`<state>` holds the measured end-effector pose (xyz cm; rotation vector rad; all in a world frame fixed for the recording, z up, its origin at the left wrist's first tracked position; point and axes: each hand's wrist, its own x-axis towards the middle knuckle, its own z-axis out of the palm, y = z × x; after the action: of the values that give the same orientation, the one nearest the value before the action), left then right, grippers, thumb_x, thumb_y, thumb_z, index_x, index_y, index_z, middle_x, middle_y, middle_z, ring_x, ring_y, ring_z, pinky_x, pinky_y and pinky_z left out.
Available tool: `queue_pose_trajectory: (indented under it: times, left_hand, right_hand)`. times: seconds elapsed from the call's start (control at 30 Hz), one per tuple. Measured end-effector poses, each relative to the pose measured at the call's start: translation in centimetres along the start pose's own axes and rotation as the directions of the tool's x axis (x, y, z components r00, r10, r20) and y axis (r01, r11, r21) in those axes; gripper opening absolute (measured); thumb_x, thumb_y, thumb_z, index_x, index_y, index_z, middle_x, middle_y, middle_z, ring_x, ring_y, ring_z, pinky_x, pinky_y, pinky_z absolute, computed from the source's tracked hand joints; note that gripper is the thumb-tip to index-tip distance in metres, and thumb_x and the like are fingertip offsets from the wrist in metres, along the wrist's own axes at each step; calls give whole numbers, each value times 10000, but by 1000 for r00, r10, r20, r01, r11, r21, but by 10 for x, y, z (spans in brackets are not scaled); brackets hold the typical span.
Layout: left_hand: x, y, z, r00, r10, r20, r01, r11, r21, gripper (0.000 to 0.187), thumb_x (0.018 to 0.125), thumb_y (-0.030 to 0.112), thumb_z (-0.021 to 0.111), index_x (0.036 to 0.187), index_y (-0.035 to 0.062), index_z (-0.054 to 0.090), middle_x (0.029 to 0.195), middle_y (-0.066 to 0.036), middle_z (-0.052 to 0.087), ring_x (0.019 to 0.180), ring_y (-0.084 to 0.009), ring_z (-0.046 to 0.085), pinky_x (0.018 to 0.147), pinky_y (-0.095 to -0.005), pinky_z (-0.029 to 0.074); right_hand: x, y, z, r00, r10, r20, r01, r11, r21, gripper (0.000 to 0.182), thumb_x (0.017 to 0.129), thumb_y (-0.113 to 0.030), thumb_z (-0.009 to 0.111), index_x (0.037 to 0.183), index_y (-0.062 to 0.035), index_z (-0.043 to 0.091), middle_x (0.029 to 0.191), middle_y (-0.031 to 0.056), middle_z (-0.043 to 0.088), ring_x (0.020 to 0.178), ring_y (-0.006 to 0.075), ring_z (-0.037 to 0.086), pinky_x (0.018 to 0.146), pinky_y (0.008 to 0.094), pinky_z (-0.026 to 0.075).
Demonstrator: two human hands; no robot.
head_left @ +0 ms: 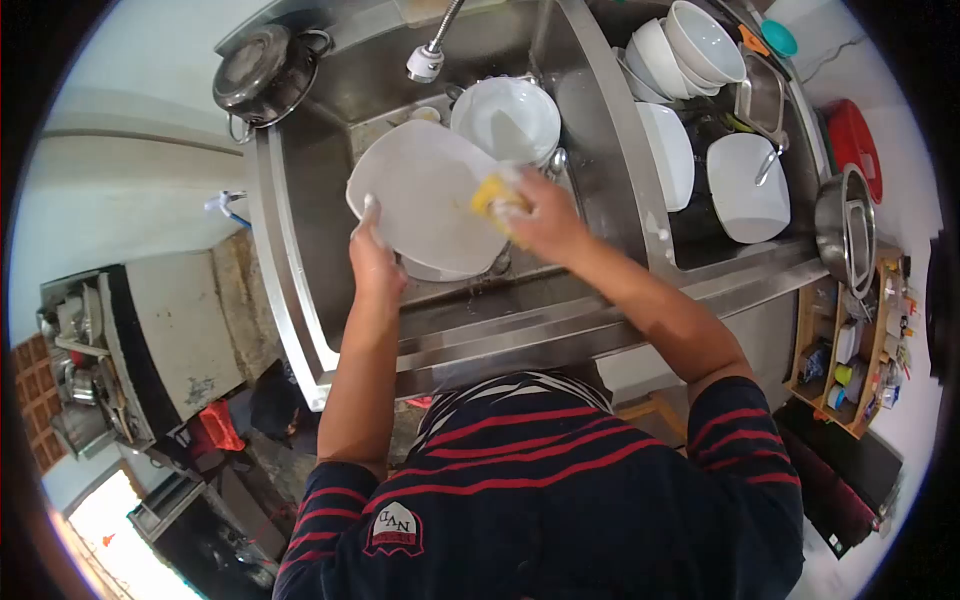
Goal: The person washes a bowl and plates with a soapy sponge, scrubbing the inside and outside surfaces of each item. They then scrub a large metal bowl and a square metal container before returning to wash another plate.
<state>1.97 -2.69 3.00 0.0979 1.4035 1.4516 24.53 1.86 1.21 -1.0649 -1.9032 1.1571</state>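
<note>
Over the left basin of a steel sink (300, 270), my left hand (374, 255) grips the near-left edge of a white squarish plate (425, 195), thumb on top. My right hand (545, 218) is closed round a yellow sponge (492, 198) at the plate's right side; it is slightly blurred. Behind the plate, a white bowl (510, 120) sits in the basin. Part of another white dish (435, 272) shows beneath the plate's near edge. A spoon (558, 160) lies beside the bowl.
A flexible faucet (425, 65) hangs over the basin's back. A dark pot (262, 75) stands on the back-left corner. The right basin holds stacked white bowls (665, 55) and a white square plate (748, 190). Steel bowls (845, 230) rest at the right edge.
</note>
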Motion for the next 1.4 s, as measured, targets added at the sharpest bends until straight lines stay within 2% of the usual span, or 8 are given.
queue_pose_trajectory:
  times: [0.2,0.37,0.43,0.63,0.7,0.9,1.17,1.4]
  left_hand:
    - [19,-10,4,990,13,143,-9,1000,-28,492,957,326,536,1237,-75,478,1141,-152,590,998,-248,597,870,-358,471]
    - [26,-11,3,987,-50,150,46,998,31,499,954,325,541,1270,-51,454,1147,-155,586,1009,-245,593,864,-351,471]
    - [32,-14,4,991,-57,118,45,994,100,502,954,330,538,1280,-43,453,1148,-157,586,1018,-243,590,873,-352,468]
    - [35,-1,2,993,-48,107,46,999,20,542,946,374,545,1276,-48,459,1137,-152,596,993,-233,603,839,-355,484]
    - [34,2,-2,981,-69,180,76,997,-32,540,947,379,544,1271,-47,473,1170,-160,591,1037,-253,597,879,-364,476]
    - [11,-9,12,953,-162,257,135,983,121,556,953,412,518,1261,-50,494,1190,-179,592,1069,-269,601,897,-388,482]
    - [7,-16,6,947,-159,278,117,980,161,530,925,428,542,1235,1,494,1069,-109,601,947,-212,603,807,-336,495]
    - [-1,-5,9,931,-37,363,30,999,25,541,947,421,523,1281,-3,478,1138,-128,597,1005,-208,591,854,-325,473]
  right_hand:
    - [9,5,50,930,-365,50,363,885,-292,457,758,-209,668,1179,-45,602,1278,258,512,1237,420,444,1052,460,358]
    - [38,81,13,998,20,-59,-45,885,-463,421,722,-126,685,1127,-33,621,1244,248,545,1189,375,509,995,420,416]
    - [43,73,2,894,132,-428,-296,891,-345,429,713,-102,697,1129,-25,621,1203,236,574,1132,352,558,950,400,448]
    - [23,11,34,992,109,-56,-107,994,40,482,724,-181,728,1177,-61,617,1216,220,575,1134,361,556,954,415,437]
    - [18,0,51,959,-252,131,268,956,-120,522,711,-170,743,1213,-113,613,1264,224,550,1187,371,523,991,433,411]
    - [38,45,32,984,56,-170,-104,950,-293,558,732,-159,715,1275,-130,587,1377,281,432,1305,405,400,1051,393,378]
    - [44,39,45,926,-357,124,378,880,-289,555,710,-179,711,1238,-72,581,1351,245,472,1271,397,435,1047,437,377]
    - [35,42,21,989,-15,-145,-55,882,-467,434,675,-97,695,1095,-18,622,1218,260,553,1146,415,526,981,461,430]
